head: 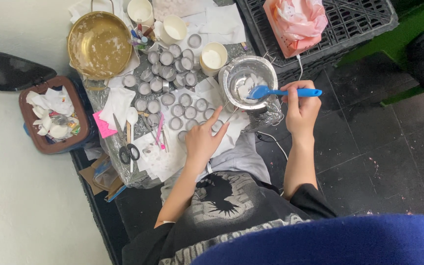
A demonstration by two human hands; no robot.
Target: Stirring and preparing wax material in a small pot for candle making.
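Gripping a blue spatula (280,92) in right hand (301,110) over white-chunk metal pot (248,78), left hand (203,140) fingers loose beside tealight cups (172,83)

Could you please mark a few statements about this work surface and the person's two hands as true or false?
1. The right hand holds a blue spatula in the metal pot. True.
2. The left hand holds the scissors. False: the scissors lie apart on the table; the hand rests beside the small round tins.
3. The gold pan sits at the far left of the table. True.
4. The brown bin holds only water. False: it holds white scraps and wrappers.
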